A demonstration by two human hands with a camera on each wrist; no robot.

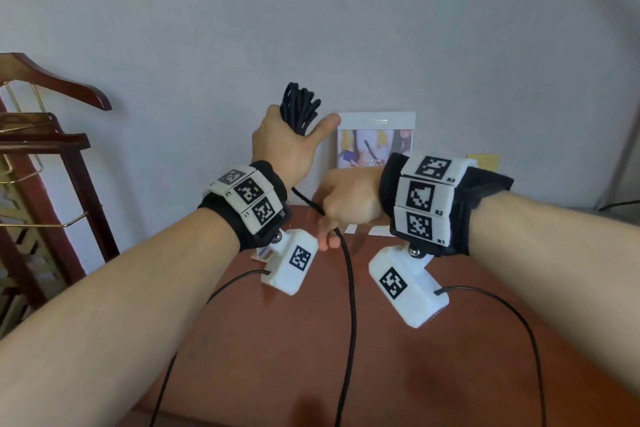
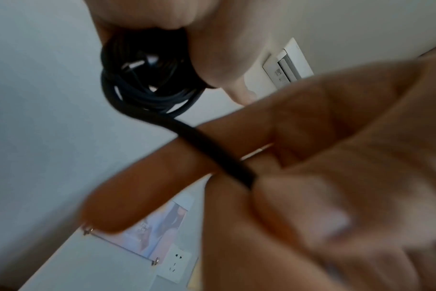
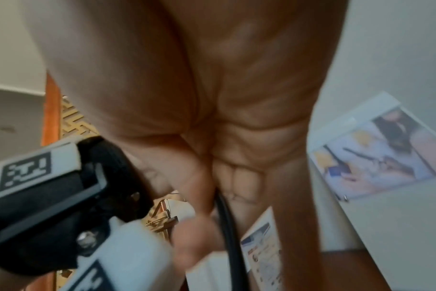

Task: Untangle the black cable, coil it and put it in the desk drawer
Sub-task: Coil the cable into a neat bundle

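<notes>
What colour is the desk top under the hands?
Reddish-brown wood; the desk top shows best in the head view.

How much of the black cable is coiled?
Partly coiled: the left hand holds a bundle of the black cable; a loose length runs through the right hand, trailing downward.

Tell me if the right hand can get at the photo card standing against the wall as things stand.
Probably not yet: the right hand grips the black cable, so it is occupied. The photo card stands just behind it, with nothing between.
</notes>
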